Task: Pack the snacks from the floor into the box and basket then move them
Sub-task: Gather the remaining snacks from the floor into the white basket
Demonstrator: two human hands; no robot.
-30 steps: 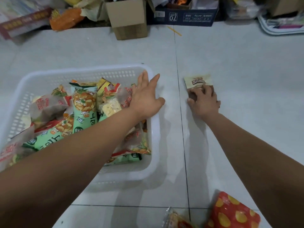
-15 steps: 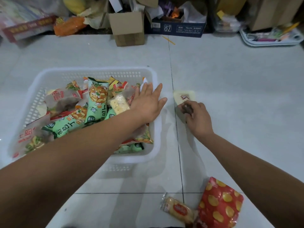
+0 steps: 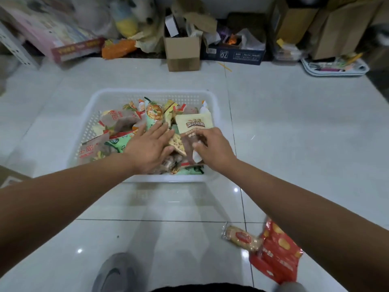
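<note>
Right grip (image 3: 213,149): fingers curled over the near end of a cream-and-brown packet (image 3: 193,123) — pinching it above the right half of the basket (image 3: 147,92)
Cream-and-brown packet: printed face up, stretching away from the right grip toward the basket's far right corner; whether it rests on the heap or hangs just over it cannot be told
Left grip (image 3: 150,147): spread flat, palm down, fingers straight, pressing on the heap of snacks (image 3: 117,142) just to the left of the right grip, the two close but apart
Basket: white perforated plastic, standing on the floor (image 3: 294,133) directly beneath both grips, filled with wrapped snacks
Heap of snacks: green packets, clear-and-red wrappers and a yellow speckled packet (image 3: 177,145) that lies between the two grips
Biscuit packet (image 3: 240,238): on the floor well behind the right grip, toward the person, beside the right forearm
Red bag (image 3: 275,251): touching the biscuit packet on its right, partly under the right forearm — both outside the basket
Grey shoe (image 3: 117,272): on the tiles well behind the left grip, at the picture's near edge
Cardboard box (image 3: 182,53): open, far beyond both grips, among clutter along the wall, well apart from the basket
</note>
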